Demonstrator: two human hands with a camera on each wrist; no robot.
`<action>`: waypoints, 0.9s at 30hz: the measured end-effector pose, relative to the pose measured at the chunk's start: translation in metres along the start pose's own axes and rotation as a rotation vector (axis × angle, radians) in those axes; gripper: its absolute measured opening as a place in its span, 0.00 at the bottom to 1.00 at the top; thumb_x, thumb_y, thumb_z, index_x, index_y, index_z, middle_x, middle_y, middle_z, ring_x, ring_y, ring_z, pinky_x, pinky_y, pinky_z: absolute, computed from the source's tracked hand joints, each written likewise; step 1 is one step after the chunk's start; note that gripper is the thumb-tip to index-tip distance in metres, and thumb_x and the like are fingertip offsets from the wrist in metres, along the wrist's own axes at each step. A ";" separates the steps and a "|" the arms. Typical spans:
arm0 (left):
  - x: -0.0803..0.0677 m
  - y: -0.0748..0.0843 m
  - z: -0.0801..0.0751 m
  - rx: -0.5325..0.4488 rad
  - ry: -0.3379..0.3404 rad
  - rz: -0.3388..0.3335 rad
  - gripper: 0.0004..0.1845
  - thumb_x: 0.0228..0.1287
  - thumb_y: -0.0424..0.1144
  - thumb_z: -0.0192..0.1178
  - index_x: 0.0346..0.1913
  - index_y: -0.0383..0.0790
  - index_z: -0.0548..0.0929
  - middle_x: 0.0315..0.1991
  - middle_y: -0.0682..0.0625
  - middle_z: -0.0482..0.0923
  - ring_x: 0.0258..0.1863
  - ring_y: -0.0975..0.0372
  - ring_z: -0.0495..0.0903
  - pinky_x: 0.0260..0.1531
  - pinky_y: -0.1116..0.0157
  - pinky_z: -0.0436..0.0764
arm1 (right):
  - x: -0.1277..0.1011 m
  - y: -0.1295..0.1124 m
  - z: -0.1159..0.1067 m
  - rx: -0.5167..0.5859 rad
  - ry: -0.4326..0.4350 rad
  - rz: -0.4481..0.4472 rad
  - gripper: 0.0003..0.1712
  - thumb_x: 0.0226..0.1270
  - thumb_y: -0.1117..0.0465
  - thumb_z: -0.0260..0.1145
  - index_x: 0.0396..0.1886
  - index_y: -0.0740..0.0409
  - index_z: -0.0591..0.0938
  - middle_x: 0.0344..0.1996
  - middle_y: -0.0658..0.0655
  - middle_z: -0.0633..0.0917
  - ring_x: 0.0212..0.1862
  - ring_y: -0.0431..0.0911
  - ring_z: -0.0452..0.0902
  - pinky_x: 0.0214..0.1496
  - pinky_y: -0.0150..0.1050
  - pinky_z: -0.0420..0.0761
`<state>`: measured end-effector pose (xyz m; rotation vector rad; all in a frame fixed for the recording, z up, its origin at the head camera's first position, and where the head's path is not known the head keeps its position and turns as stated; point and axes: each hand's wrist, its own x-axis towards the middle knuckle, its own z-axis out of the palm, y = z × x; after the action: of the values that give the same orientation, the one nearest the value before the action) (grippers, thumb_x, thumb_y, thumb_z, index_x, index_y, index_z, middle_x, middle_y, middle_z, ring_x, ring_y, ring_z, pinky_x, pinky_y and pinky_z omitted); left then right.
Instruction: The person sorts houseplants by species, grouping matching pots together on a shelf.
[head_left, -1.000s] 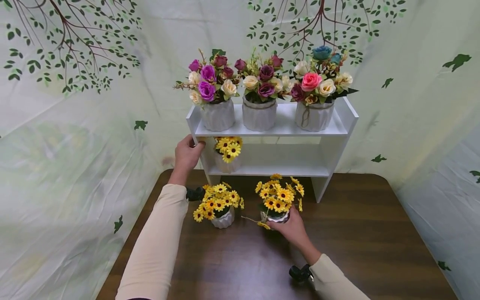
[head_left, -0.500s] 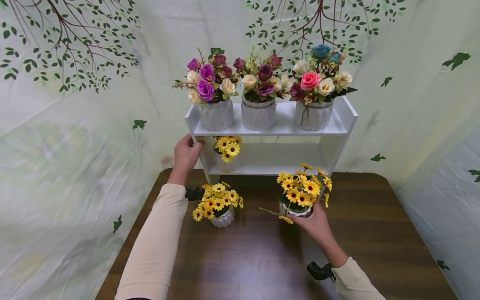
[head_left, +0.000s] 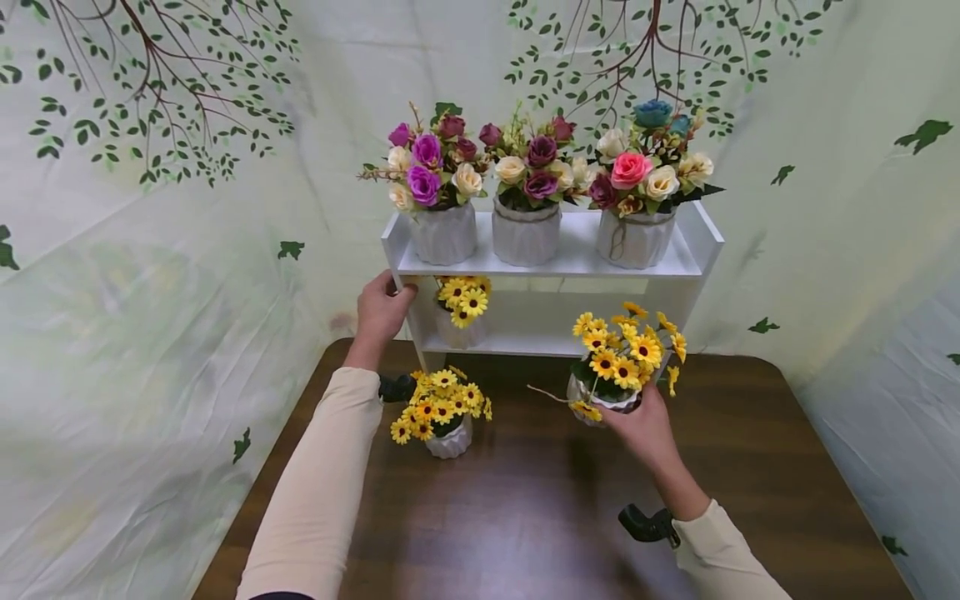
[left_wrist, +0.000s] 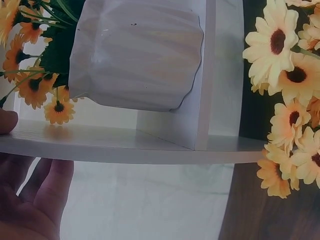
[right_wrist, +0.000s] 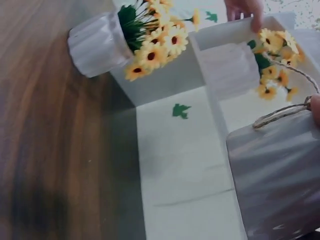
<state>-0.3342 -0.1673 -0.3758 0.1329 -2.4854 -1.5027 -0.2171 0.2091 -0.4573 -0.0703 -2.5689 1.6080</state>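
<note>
My right hand (head_left: 648,429) grips a white pot of yellow daisies (head_left: 622,358) by its rim, raised above the table in front of the right part of the shelf. Twine (right_wrist: 285,112) tied on this pot trails loose. My left hand (head_left: 381,312) pinches the left side panel of the white two-tier shelf (head_left: 555,271); in the left wrist view the thumb lies on the panel's inner face and the fingers on its outer face. One daisy pot (head_left: 461,329) stands at the left of the lower tier. Another daisy pot (head_left: 448,437) stands on the table before the shelf.
Three pots of mixed roses, the purple one (head_left: 444,233), the maroon one (head_left: 527,233) and the pink and blue one (head_left: 636,237), line the top tier. Brown wooden table (head_left: 480,525) below. A leaf-printed cloth (head_left: 187,250) hangs behind and at the sides.
My right hand has carried the daisy pot rightward, then up and closer to the shelf. The left hand keeps its grip on the side panel, and the other pots stay put.
</note>
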 end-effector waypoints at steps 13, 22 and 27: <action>0.001 -0.003 -0.004 0.013 0.022 0.009 0.21 0.68 0.43 0.55 0.61 0.40 0.78 0.61 0.40 0.79 0.60 0.46 0.79 0.59 0.46 0.78 | 0.027 -0.034 0.027 0.166 -0.038 -0.012 0.53 0.54 0.58 0.77 0.75 0.54 0.57 0.71 0.60 0.67 0.71 0.54 0.64 0.72 0.56 0.66; 0.000 -0.002 -0.003 0.016 0.020 0.000 0.21 0.68 0.43 0.55 0.61 0.40 0.78 0.60 0.40 0.80 0.59 0.46 0.79 0.59 0.46 0.78 | 0.047 -0.038 0.039 0.100 -0.049 -0.036 0.51 0.52 0.59 0.77 0.74 0.55 0.60 0.69 0.61 0.70 0.69 0.56 0.67 0.70 0.57 0.68; 0.000 -0.002 -0.001 0.028 0.014 -0.002 0.22 0.68 0.43 0.55 0.62 0.41 0.78 0.60 0.40 0.80 0.59 0.46 0.79 0.59 0.46 0.79 | 0.062 -0.046 0.046 0.067 -0.020 -0.065 0.50 0.50 0.58 0.78 0.71 0.57 0.62 0.66 0.62 0.73 0.67 0.57 0.69 0.69 0.56 0.70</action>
<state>-0.3342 -0.1690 -0.3770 0.1495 -2.4963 -1.4636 -0.2828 0.1537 -0.4313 0.0349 -2.5022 1.6775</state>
